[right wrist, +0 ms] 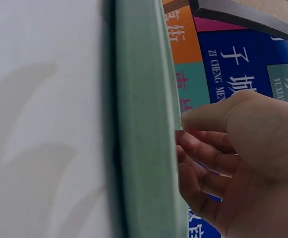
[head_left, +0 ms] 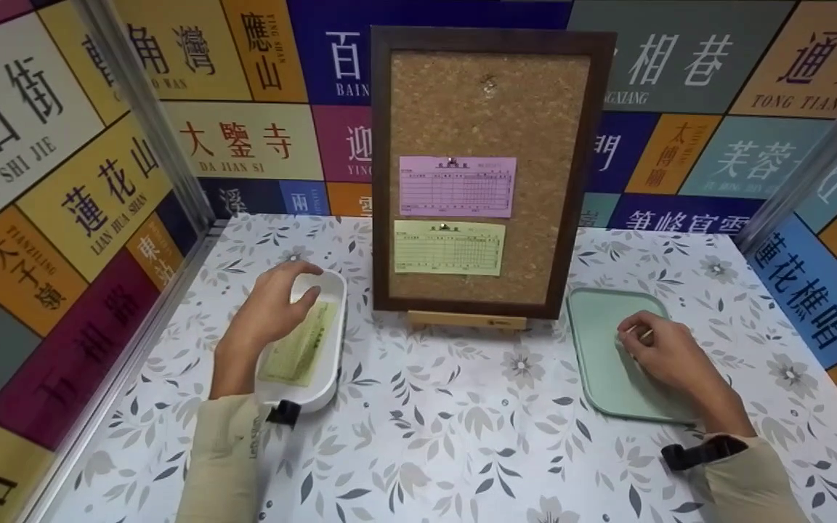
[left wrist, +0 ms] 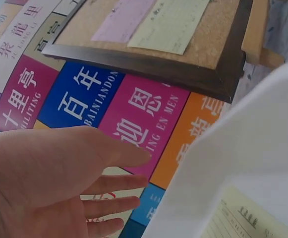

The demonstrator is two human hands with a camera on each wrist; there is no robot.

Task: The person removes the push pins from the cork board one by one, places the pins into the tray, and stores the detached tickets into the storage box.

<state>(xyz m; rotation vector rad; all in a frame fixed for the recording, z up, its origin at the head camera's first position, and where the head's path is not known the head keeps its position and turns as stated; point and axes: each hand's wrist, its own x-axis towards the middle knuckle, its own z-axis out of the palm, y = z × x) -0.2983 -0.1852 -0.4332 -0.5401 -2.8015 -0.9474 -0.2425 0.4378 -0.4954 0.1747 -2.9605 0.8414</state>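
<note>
My left hand (head_left: 273, 309) hovers over a white tray (head_left: 335, 341), thumb and fingers spread apart with nothing between them. A yellow-green paper form (head_left: 302, 352) lies inside that tray, partly hidden by the hand. On the right, my right hand (head_left: 669, 352) is over a pale green tray (head_left: 600, 363), its fingers curled and the thumb near the index fingertip. The tray's rim hides part of the fingertips in the right wrist view, so whether they pinch something small cannot be made out.
Between the trays a framed corkboard (head_left: 476, 109) leans on a wooden stand (head_left: 466, 320). A pink form (head_left: 455, 187) and a yellow-green form (head_left: 447, 250) are pinned to it, one above the other. Printed panels enclose the floral-covered table (head_left: 447, 407).
</note>
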